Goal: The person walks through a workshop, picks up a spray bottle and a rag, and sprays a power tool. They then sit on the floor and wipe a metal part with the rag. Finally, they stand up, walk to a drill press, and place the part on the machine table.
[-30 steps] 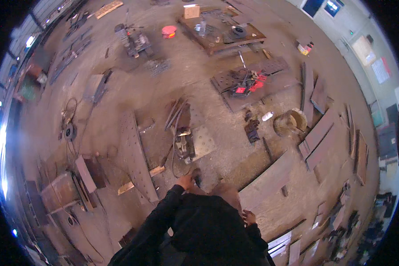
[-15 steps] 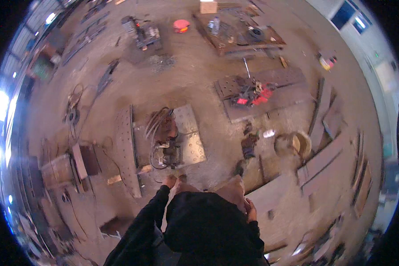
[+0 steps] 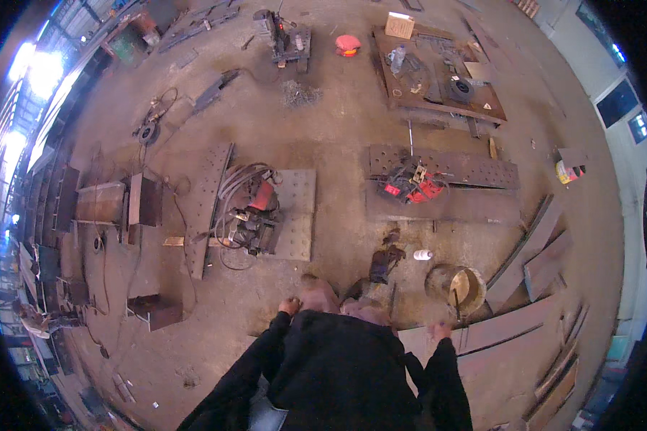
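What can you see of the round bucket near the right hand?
The bucket is round and open-topped, with a grimy brown wall and a paler tan interior; its material is unclear. It appears to stand upright on the floor, just beyond the right hand, which looks apart from it. A thin dark rod crosses its near rim.

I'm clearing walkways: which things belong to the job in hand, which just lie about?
Possibly in use (nearest; nothing clearly held):
red-and-black machine, near left hand
bucket and flat plate, near right hand

Apparently lying about:
brown box
clear bottle
red tool
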Demonstrator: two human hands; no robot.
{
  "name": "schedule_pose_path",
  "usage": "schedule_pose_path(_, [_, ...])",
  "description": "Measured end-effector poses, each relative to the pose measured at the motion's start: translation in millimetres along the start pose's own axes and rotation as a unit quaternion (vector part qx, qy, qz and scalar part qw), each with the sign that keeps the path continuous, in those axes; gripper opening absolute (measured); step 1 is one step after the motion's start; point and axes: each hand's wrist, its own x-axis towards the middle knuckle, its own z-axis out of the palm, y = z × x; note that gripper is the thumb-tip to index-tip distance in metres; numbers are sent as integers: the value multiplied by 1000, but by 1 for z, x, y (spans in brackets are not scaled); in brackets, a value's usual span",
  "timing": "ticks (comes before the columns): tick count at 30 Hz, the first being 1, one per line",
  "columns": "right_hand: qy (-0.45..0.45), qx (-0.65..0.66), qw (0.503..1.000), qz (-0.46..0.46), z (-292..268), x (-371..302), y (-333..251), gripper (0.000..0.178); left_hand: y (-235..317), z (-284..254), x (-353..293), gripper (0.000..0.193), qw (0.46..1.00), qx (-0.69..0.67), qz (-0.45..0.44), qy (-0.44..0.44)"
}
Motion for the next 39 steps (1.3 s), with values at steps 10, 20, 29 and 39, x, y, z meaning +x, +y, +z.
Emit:
schedule_pose_path(10, [-141,-69,976,-153,105,1,-164,32,48,31,-52,43,982,-33,-166,80])
schedule_pose_path(20, [-211,-94,973,-19,95,-7,-146,33,113,-2,-83,72,992,-4,-125,3])
schedule_pose_path(29, [-151,-233,954,-111,150,0,-149,44,80,-53,-38,59,996,23,-31,-77])
schedule_pose_path(39, [-177,-88,980,-17,215,16,-326,31,31,-260,102,52,922,-44,-98,371])
